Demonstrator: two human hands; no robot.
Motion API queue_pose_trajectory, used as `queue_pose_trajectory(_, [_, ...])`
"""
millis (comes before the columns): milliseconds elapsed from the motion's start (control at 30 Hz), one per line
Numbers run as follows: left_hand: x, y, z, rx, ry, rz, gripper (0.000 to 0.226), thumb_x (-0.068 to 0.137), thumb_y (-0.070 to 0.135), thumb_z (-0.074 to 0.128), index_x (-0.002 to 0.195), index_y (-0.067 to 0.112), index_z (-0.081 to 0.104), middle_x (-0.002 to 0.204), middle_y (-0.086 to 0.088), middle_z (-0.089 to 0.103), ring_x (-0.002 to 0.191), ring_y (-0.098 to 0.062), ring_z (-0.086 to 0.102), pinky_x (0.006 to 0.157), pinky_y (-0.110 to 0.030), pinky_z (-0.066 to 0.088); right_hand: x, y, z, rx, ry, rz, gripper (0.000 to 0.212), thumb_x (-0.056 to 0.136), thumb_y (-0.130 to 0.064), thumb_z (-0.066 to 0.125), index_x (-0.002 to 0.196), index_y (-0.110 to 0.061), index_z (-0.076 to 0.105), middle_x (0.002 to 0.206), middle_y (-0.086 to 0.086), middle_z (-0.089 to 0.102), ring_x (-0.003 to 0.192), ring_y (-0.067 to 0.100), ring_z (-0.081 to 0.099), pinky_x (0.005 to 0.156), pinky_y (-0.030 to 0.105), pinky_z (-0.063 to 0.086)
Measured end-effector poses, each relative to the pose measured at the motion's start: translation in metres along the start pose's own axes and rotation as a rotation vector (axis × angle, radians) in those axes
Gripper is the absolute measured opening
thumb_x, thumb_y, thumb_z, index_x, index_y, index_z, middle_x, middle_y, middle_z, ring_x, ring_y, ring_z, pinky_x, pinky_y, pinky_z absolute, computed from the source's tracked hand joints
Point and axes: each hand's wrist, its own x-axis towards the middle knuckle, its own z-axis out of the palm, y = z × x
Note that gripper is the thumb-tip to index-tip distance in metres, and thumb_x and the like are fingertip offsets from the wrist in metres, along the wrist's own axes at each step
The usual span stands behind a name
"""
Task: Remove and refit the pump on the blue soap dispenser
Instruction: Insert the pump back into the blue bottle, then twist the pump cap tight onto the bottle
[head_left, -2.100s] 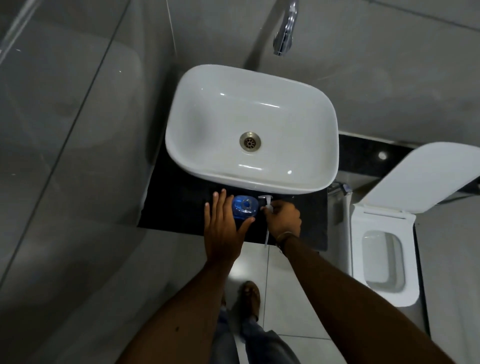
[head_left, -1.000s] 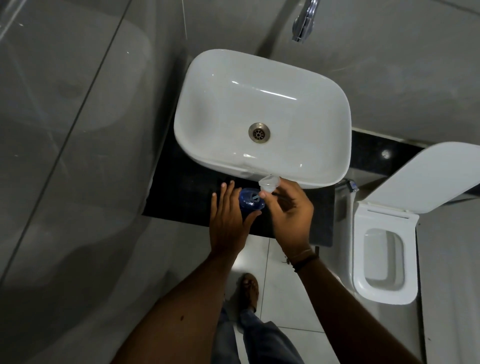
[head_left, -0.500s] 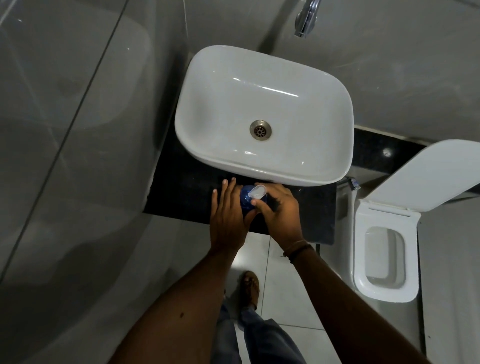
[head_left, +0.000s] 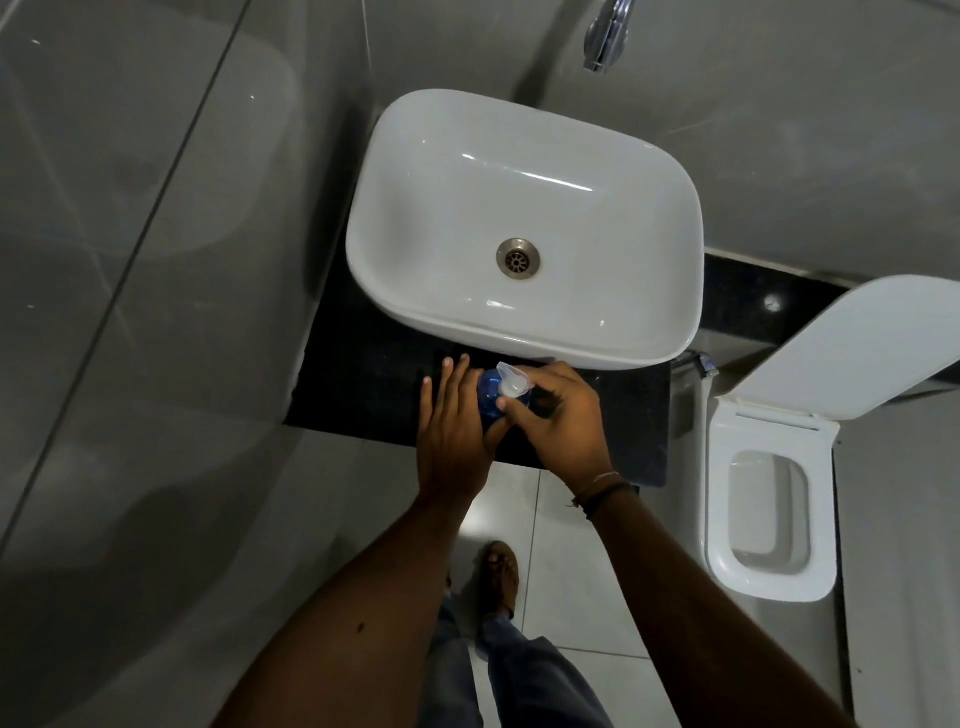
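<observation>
The blue soap dispenser stands on the black counter, just in front of the white basin. My left hand wraps its left side, fingers stretched along the bottle and thumb under it. The clear white pump sits on top of the bottle's neck, spout pointing up-left. My right hand grips the pump's collar with thumb and fingers. Most of the bottle is hidden between the two hands.
A white vessel basin fills the counter's back, with a chrome tap above it. An open toilet stands to the right, its lid raised. A glass panel lies on the left.
The right hand brought the pump from beside the bottle up over it and set it down onto the neck. The left hand stayed on the bottle.
</observation>
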Motion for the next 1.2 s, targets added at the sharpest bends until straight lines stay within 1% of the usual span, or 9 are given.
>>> queue_pose_trajectory(100, [0.000,0.001,-0.001,-0.021,0.010,-0.009,0.081,0.101,0.063,0.021,0.146,0.002,0.049,0.158,-0.016,0.047,0.153,-0.031,0.033,0.125,-0.054,0.025,0.001,-0.003,0.001,0.037,0.031,0.080,0.040,0.075,-0.026,0.095,0.108,-0.028,0.071,0.107,-0.005,0.073,0.101,0.012,0.072,0.090,0.031,0.065])
queue_pose_trajectory(200, [0.001,0.002,-0.002,-0.031,0.015,-0.026,0.074,0.104,0.057,0.023,0.145,0.002,0.050,0.157,-0.016,0.047,0.153,-0.030,0.032,0.126,-0.053,0.023,0.002,-0.001,-0.004,0.071,-0.061,0.038,0.062,0.074,-0.024,0.095,0.129,-0.025,0.068,0.122,-0.001,0.071,0.114,0.015,0.070,0.097,0.031,0.063])
queue_pose_trajectory(300, [0.001,0.001,-0.001,-0.023,0.011,-0.014,0.074,0.099,0.059,0.038,0.146,0.002,0.049,0.157,-0.016,0.046,0.153,-0.031,0.032,0.125,-0.054,0.025,0.004,0.000,-0.005,-0.009,-0.047,-0.004,0.043,0.084,-0.016,0.087,0.124,-0.018,0.073,0.120,0.003,0.071,0.113,0.019,0.069,0.099,0.043,0.062])
queue_pose_trajectory(433, [0.001,0.000,0.001,-0.042,0.030,-0.008,0.073,0.099,0.057,0.040,0.145,0.001,0.049,0.157,-0.016,0.047,0.153,-0.031,0.033,0.126,-0.055,0.024,0.006,-0.002,0.001,-0.031,0.030,0.072,0.037,0.078,-0.031,0.093,0.103,-0.022,0.068,0.108,0.001,0.074,0.101,0.017,0.072,0.089,0.035,0.065])
queue_pose_trajectory(567, [0.001,0.000,0.001,-0.066,0.049,-0.022,0.075,0.104,0.059,0.022,0.146,0.002,0.048,0.156,-0.016,0.048,0.153,-0.030,0.033,0.127,-0.052,0.020,0.008,-0.001,-0.007,0.081,-0.081,0.028,0.065,0.076,-0.019,0.094,0.135,-0.020,0.068,0.131,0.001,0.070,0.121,0.015,0.069,0.101,0.031,0.062])
queue_pose_trajectory(733, [0.001,-0.001,0.003,-0.062,0.041,-0.015,0.079,0.101,0.065,0.030,0.145,0.002,0.049,0.156,-0.015,0.048,0.152,-0.030,0.033,0.126,-0.054,0.024,0.009,0.004,-0.005,0.043,-0.024,0.079,0.041,0.077,-0.021,0.094,0.112,-0.016,0.073,0.112,0.002,0.075,0.105,0.018,0.074,0.094,0.041,0.065])
queue_pose_trajectory(900, [0.000,-0.001,0.003,-0.090,0.067,-0.009,0.064,0.106,0.046,0.026,0.145,0.000,0.048,0.156,-0.017,0.048,0.152,-0.032,0.034,0.126,-0.055,0.023,0.008,0.008,-0.010,0.140,-0.097,0.031,0.072,0.066,-0.015,0.100,0.132,-0.017,0.069,0.115,0.013,0.071,0.109,0.026,0.072,0.099,0.038,0.063])
queue_pose_trajectory(1067, [0.002,0.001,0.001,-0.082,0.046,-0.024,0.076,0.104,0.058,0.021,0.144,0.001,0.050,0.155,-0.017,0.050,0.151,-0.031,0.035,0.126,-0.053,0.023,0.005,0.011,-0.010,0.128,-0.007,0.057,0.042,0.069,-0.006,0.097,0.095,-0.023,0.069,0.105,0.011,0.074,0.100,0.026,0.074,0.090,0.042,0.065])
queue_pose_trajectory(1200, [0.001,0.001,0.000,-0.088,0.043,-0.020,0.084,0.102,0.065,0.017,0.145,0.001,0.049,0.156,-0.017,0.049,0.152,-0.032,0.034,0.126,-0.055,0.023,0.006,0.010,-0.010,0.130,-0.071,0.035,0.062,0.068,-0.005,0.097,0.124,-0.015,0.070,0.107,0.012,0.070,0.104,0.023,0.073,0.097,0.032,0.064])
